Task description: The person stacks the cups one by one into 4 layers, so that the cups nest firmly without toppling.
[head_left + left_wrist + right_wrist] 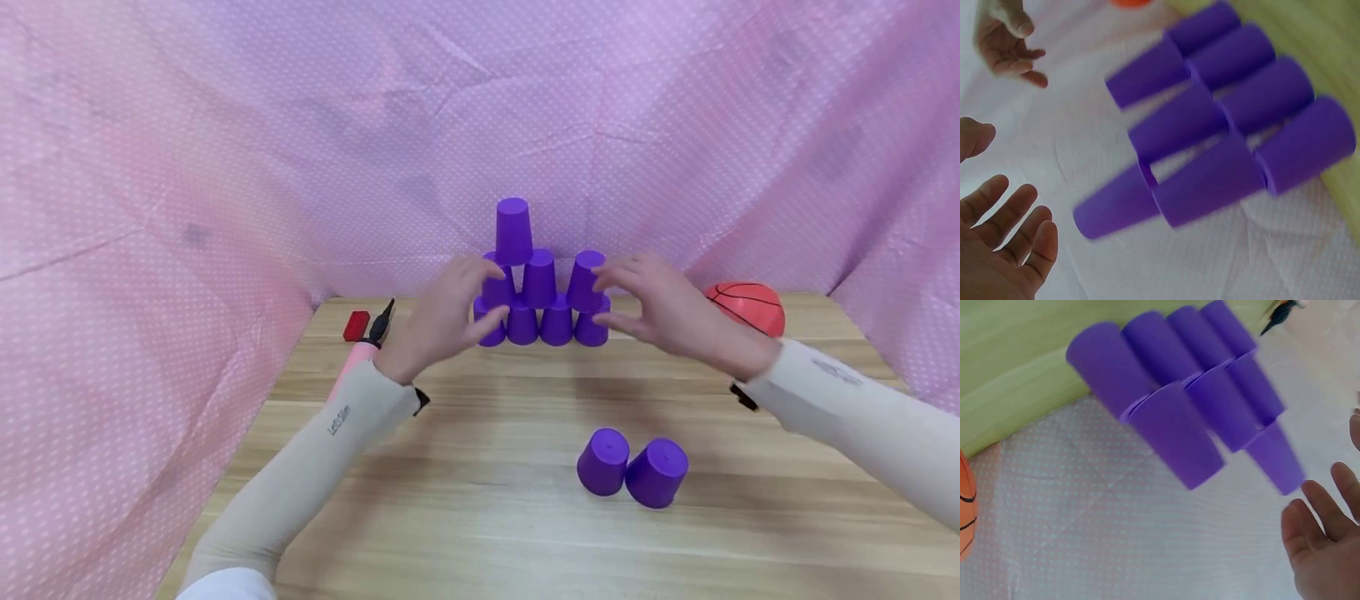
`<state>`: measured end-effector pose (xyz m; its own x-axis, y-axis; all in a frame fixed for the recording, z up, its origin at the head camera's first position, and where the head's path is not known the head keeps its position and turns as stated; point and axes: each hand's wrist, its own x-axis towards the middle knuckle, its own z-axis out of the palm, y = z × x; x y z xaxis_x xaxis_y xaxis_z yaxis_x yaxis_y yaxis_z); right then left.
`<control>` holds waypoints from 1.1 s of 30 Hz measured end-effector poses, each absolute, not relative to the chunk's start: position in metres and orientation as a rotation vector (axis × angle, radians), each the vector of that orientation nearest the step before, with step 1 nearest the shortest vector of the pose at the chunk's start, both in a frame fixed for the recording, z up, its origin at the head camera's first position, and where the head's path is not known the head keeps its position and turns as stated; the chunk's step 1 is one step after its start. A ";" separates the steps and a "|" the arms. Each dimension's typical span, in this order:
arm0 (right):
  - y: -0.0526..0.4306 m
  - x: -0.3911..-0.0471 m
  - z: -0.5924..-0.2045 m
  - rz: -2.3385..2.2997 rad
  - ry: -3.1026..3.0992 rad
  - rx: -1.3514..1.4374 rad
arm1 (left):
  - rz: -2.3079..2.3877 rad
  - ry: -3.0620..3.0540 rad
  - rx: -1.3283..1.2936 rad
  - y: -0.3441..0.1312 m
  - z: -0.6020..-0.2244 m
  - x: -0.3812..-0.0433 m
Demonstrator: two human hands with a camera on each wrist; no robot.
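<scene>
Upside-down purple cups stand in a stack at the back of the table: several along the bottom, three above them. A single top cup sits over the left side of the middle row. My left hand is at the left side of the stack, thumb and fingers spread with nothing between them. On the other side my right hand is spread likewise, overlapping the rightmost middle-row cup in the head view. In the left wrist view, gaps show between both hands and the cups.
Two more upturned cups, a left one and a right one, stand side by side nearer the front. A red basketball-patterned ball lies at back right. At back left are a red block and a pink tube with a black nozzle.
</scene>
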<state>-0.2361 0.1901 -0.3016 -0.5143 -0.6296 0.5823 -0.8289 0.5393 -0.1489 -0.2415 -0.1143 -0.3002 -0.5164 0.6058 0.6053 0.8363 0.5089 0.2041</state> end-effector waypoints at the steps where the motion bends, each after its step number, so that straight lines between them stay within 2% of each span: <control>1: 0.193 -0.225 -0.302 0.567 -2.310 1.189 | -0.667 -2.282 -1.213 -0.112 -0.304 -0.235; 8: 0.211 -0.153 -0.309 0.460 -2.420 1.222 | -0.643 -2.296 -1.414 -0.092 -0.336 -0.197; 12: 0.220 -0.128 -0.327 0.407 -2.485 1.246 | -0.627 -2.322 -1.523 -0.078 -0.358 -0.186; 16: 0.229 -0.110 -0.349 0.443 -2.543 1.147 | -0.551 -2.362 -1.621 -0.063 -0.375 -0.175; 21: 0.241 -0.094 -0.371 0.519 -2.592 1.005 | -0.487 -2.400 -1.679 -0.046 -0.387 -0.164; 33: 0.242 -0.086 -0.392 0.693 -2.582 0.938 | -0.502 -2.463 -1.688 -0.028 -0.401 -0.156</control>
<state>-0.0864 0.2415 -0.3921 -0.7388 -0.5147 0.4351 -0.6634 0.6691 -0.3349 -0.1561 -0.0278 -0.4006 -0.3740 0.8853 0.2762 0.9228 0.3258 0.2055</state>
